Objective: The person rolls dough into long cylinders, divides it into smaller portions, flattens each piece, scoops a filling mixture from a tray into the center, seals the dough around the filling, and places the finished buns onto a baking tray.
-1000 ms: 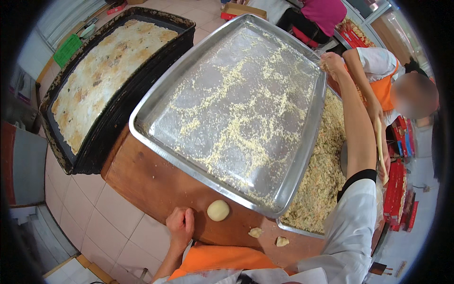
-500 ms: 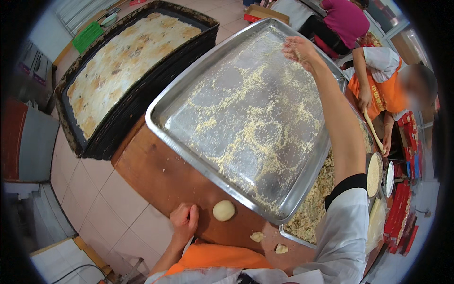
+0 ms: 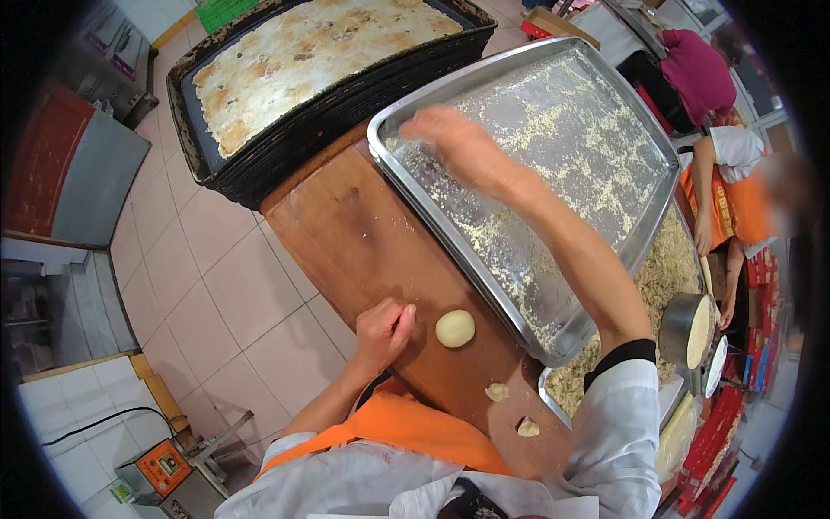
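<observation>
My right hand (image 3: 445,138) is blurred over the left end of a large steel tray (image 3: 562,216) dusted with pale crumbs; its fingers are too smeared to read. My left hand (image 3: 386,327) is curled closed on the wooden table (image 3: 346,225), left of a smooth dough ball (image 3: 455,329); whatever it may hold is hidden. Two small dough scraps (image 3: 496,391) lie nearer my orange apron. Under the steel tray's right side, another tray holds a crumbly mixture (image 3: 661,251).
A stack of dark baking trays (image 3: 346,104) topped by a browned flat sheet stands back left. A co-worker (image 3: 726,208) in orange apron handles a wooden stick at right; another person (image 3: 692,78) in magenta sits behind. Round containers (image 3: 687,333) and red boxes (image 3: 709,441) line the right.
My right hand has swept from the tray's far right corner leftward to its left end. The view has shifted, bringing more floor and a round container into sight.
</observation>
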Demonstrator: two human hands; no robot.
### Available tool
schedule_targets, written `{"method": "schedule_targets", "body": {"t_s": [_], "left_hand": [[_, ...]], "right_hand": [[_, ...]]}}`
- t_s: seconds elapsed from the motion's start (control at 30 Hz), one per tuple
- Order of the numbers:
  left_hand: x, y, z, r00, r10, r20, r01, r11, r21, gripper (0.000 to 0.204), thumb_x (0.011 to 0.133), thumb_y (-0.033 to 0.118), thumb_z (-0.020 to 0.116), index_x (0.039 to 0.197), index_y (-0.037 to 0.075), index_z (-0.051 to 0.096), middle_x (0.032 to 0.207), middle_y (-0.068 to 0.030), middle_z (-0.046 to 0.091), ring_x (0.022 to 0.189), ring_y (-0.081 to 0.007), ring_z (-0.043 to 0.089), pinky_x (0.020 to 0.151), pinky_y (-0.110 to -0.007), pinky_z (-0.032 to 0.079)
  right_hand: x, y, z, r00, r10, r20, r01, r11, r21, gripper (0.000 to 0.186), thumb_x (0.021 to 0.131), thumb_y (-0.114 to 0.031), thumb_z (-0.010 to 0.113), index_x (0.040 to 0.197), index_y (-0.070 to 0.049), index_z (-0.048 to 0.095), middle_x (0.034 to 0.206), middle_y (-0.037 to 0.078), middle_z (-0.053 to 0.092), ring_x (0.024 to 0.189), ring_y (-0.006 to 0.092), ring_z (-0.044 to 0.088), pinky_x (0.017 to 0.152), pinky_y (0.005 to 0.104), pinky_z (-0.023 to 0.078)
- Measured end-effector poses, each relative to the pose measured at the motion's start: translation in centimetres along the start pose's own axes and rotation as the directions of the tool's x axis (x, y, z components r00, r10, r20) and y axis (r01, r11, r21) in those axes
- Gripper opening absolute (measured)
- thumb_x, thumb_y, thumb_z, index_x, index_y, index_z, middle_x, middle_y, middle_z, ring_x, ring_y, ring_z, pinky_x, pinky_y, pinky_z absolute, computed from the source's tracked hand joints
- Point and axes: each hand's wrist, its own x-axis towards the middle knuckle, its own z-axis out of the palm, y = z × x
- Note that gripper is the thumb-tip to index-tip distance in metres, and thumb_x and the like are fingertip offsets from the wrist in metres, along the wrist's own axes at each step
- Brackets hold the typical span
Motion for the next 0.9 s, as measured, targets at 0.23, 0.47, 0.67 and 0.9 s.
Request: {"method": "schedule_targets", "body": {"t_s": [0.23, 0.47, 0.67, 0.9], "left_hand": [[-0.5, -0.4, 0.1, 1.0, -0.006, -0.017, 0.006, 1.0, 0.028, 0.02, 0.077, 0.003, 0.06, 0.062, 0.001, 0.047, 0.056, -0.0102, 0.043, 0.046, -0.0245, 0.043, 0.043, -0.032, 0.035], [-0.9, -0.7, 0.3, 0.999, -0.05, 0.017, 0.049, 0.998, 0.04, 0.019, 0.08, 0.007, 0.059, 0.065, 0.001, 0.049, 0.057, -0.0111, 0.045, 0.047, -0.0233, 0.044, 0.045, -0.032, 0.037], [0.7, 2.7, 1.6, 0.993, -0.082, 0.085, 0.077, 0.995, 0.058, 0.013, 0.082, 0.014, 0.06, 0.083, 0.002, 0.057, 0.087, -0.0102, 0.057, 0.058, -0.0235, 0.054, 0.053, -0.032, 0.045], [-0.8, 4.8, 2.9, 0.932, 0.076, 0.354, -0.139, 0.978, 0.157, 0.032, 0.072, 0.017, 0.069, 0.097, 0.004, 0.055, 0.101, -0.0123, 0.052, 0.089, -0.0325, 0.051, 0.075, -0.041, 0.043]], "right_hand": [[-3.7, -5.0, -6.5, 0.965, 0.115, -0.235, -0.112, 0.993, 0.024, 0.037, 0.069, 0.013, 0.049, 0.1, -0.006, 0.06, 0.103, 0.013, 0.054, 0.092, 0.0288, 0.055, 0.081, 0.034, 0.044], [-15.6, -8.2, -5.6, 0.962, 0.274, 0.02, -0.269, 0.955, -0.126, 0.035, 0.07, 0.004, 0.057, 0.103, -0.009, 0.058, 0.108, 0.015, 0.055, 0.098, 0.0319, 0.054, 0.08, 0.038, 0.046], [-17.7, -9.2, -6.9, 0.845, 0.522, -0.117, -0.526, 0.851, -0.003, 0.024, 0.078, -0.003, 0.058, 0.101, -0.009, 0.059, 0.112, 0.014, 0.055, 0.098, 0.03, 0.055, 0.079, 0.0354, 0.048], [-19.2, -9.3, -8.3, 0.784, 0.543, -0.3, -0.584, 0.809, -0.063, 0.022, 0.083, -0.013, 0.055, 0.104, -0.007, 0.058, 0.112, 0.016, 0.056, 0.106, 0.0294, 0.052, 0.092, 0.0394, 0.041]]}}
